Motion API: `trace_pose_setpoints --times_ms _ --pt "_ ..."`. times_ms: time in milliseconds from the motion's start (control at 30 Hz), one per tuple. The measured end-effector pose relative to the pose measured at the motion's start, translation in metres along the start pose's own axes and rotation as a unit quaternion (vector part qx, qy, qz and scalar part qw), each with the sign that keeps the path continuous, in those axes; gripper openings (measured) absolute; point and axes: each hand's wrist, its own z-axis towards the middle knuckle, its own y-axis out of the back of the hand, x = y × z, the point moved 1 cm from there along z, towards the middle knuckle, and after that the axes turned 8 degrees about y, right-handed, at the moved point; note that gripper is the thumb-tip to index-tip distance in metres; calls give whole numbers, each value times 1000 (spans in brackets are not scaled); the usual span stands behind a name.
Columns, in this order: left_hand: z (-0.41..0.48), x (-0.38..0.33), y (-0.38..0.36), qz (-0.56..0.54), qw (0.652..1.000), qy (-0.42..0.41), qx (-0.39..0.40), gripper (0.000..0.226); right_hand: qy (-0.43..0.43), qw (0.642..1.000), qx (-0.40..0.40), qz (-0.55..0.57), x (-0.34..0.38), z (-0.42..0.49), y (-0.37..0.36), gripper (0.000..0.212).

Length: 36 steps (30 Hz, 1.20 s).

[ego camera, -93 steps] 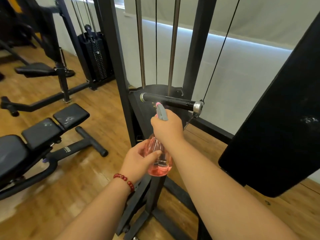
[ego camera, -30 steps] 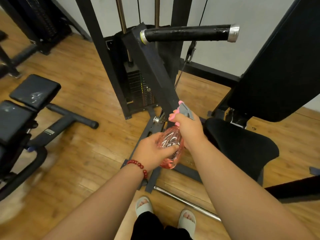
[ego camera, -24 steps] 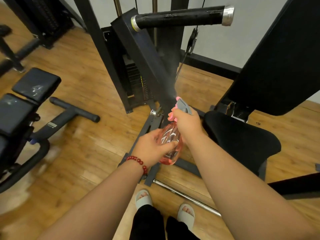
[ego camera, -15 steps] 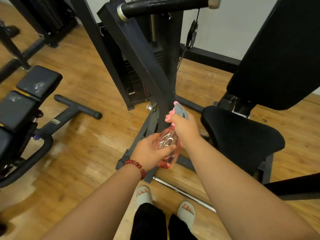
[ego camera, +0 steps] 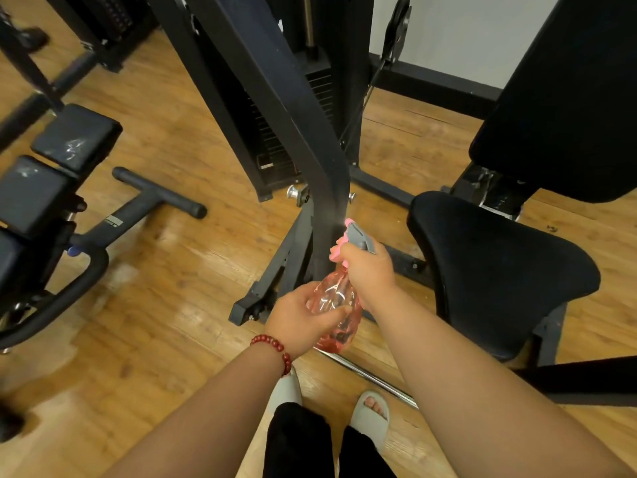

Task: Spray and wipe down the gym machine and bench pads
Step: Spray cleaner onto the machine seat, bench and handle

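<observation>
A pink see-through spray bottle (ego camera: 336,301) with a grey head is held in front of me. My right hand (ego camera: 370,270) grips its neck, fingers on the pink trigger. My left hand (ego camera: 300,317) cups the bottle's body from the left. The nozzle points at the black slanted arm of the gym machine (ego camera: 293,108), and a faint mist shows at the nozzle. The machine's black seat pad (ego camera: 499,267) lies just right of my hands, its back pad (ego camera: 568,98) above it. No cloth is in view.
A black bench with cracked pads (ego camera: 51,167) stands on the left over the wooden floor (ego camera: 172,305). A chrome bar (ego camera: 372,377) lies on the floor by my sandalled feet (ego camera: 370,414). The weight stack (ego camera: 272,143) sits behind the slanted arm.
My view and both hands with the bottle have dropped from the machine's top handle down along the slanted arm to its lower part. The handle has left the view.
</observation>
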Motion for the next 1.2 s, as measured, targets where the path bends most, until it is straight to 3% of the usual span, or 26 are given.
trace_pose_setpoints --times_ms 200,267,400,633,800,867,933,1033,1200 --pt "3 24 -5 1 999 30 11 26 -18 1000 -22 -12 -26 -4 -4 20" --pt "0 30 -3 -8 999 37 22 29 -9 1000 -8 -20 -32 -9 -6 26" --pt "-14 46 8 -16 999 34 35 57 -6 1000 5 18 -38 -28 -17 41" --pt "-67 89 45 -98 994 48 29 41 26 993 106 -35 -42 -86 -60 48" --pt "-117 127 100 -152 987 50 8 50 96 968 187 -135 -39 -140 -125 47" --pt "-138 146 129 -167 984 55 -9 67 133 952 218 -166 -35 -166 -159 29" --pt "-158 165 160 -181 982 49 -29 62 162 942 226 -186 -34 -192 -195 14" --pt "-190 192 209 -178 981 41 -62 59 175 933 247 -196 -36 -232 -247 28" --pt "-241 247 275 -180 977 27 -107 62 245 884 330 -223 -40 -297 -323 15"
